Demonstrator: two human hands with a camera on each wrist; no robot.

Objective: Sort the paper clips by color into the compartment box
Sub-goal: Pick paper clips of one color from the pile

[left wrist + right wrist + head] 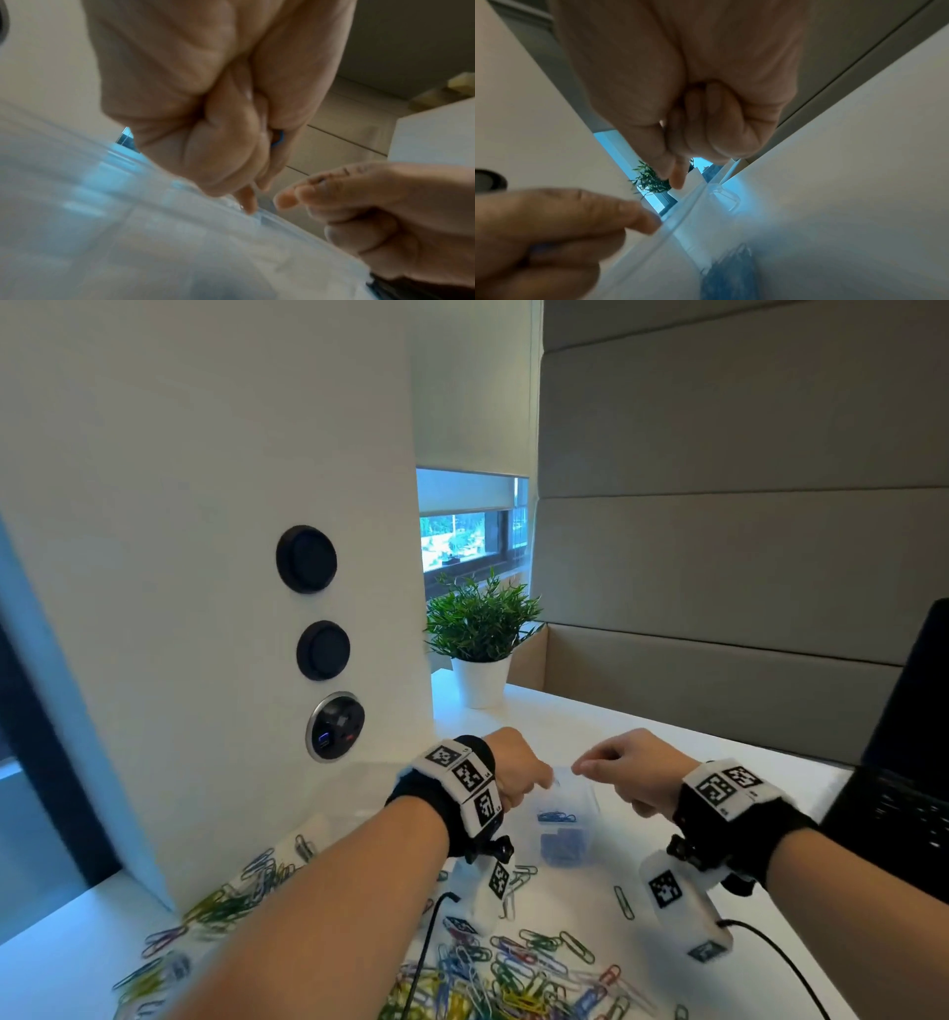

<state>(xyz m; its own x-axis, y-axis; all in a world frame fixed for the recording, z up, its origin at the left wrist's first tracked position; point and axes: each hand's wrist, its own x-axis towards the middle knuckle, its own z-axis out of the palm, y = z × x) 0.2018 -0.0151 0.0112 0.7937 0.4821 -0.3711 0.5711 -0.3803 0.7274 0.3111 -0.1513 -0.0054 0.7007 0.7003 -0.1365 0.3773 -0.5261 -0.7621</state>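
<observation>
A clear compartment box lies on the white table, with blue paper clips in its near compartments. Both hands hover over its far part. My left hand is curled, and the left wrist view shows a blue paper clip pinched between its fingers, the fingertips close to the box rim. My right hand faces it a short way off, fingers curled with thumb and index together; I see nothing held in it. A heap of mixed-colour paper clips lies nearer to me.
More loose clips lie at the foot of a white pillar with sockets on the left. A potted plant stands at the back. A dark laptop sits at the right. Cables trail from the wrist cameras.
</observation>
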